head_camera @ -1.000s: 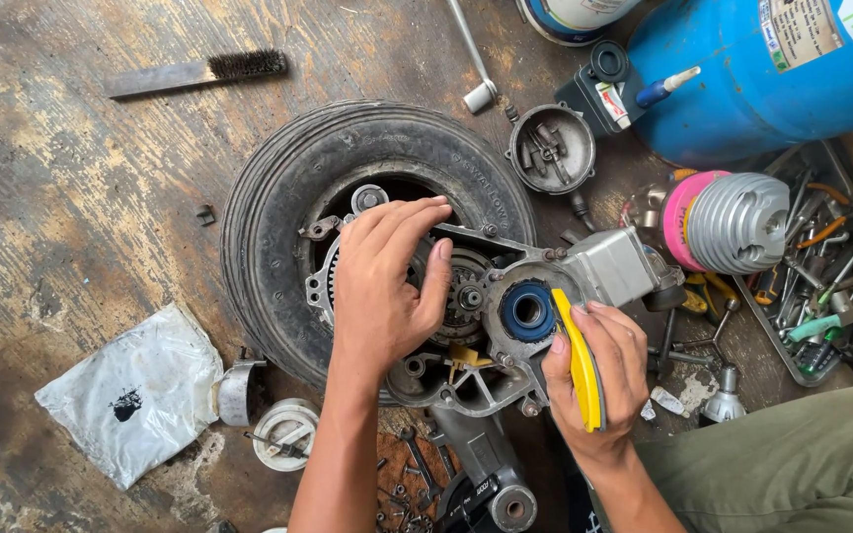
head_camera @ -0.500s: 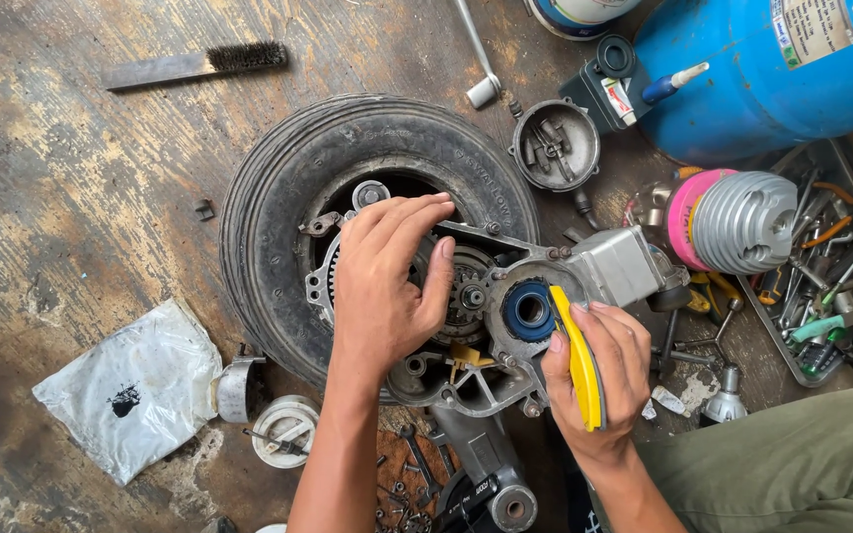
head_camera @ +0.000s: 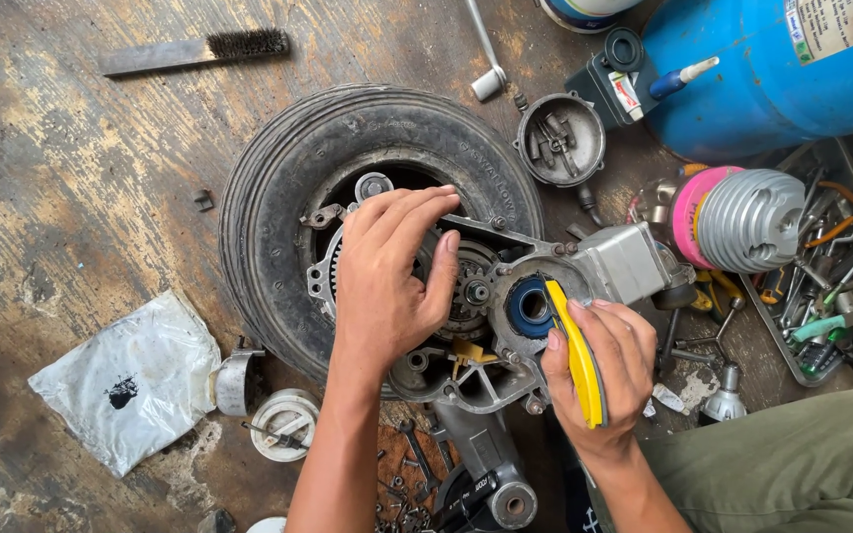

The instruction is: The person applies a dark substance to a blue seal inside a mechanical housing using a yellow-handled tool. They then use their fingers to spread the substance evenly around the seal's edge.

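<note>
A grey engine case [head_camera: 505, 326] lies across a black tyre [head_camera: 288, 188] on the floor. My left hand [head_camera: 392, 266] rests flat on the case's gear area, fingers together, covering most of the gears. My right hand [head_camera: 599, 370] grips a yellow-handled tool [head_camera: 577, 360] whose tip meets the edge of a blue ring [head_camera: 530, 306] set in a round opening of the case. A small gear [head_camera: 476, 291] shows just right of my left thumb.
A wire brush [head_camera: 194, 51] lies top left, a white plastic bag [head_camera: 130, 380] bottom left. A round metal cover with parts [head_camera: 561, 138], a blue tank [head_camera: 772, 69], a finned cylinder [head_camera: 747, 219] and a tool tray [head_camera: 821, 286] crowd the right. My trouser leg [head_camera: 792, 469] fills bottom right.
</note>
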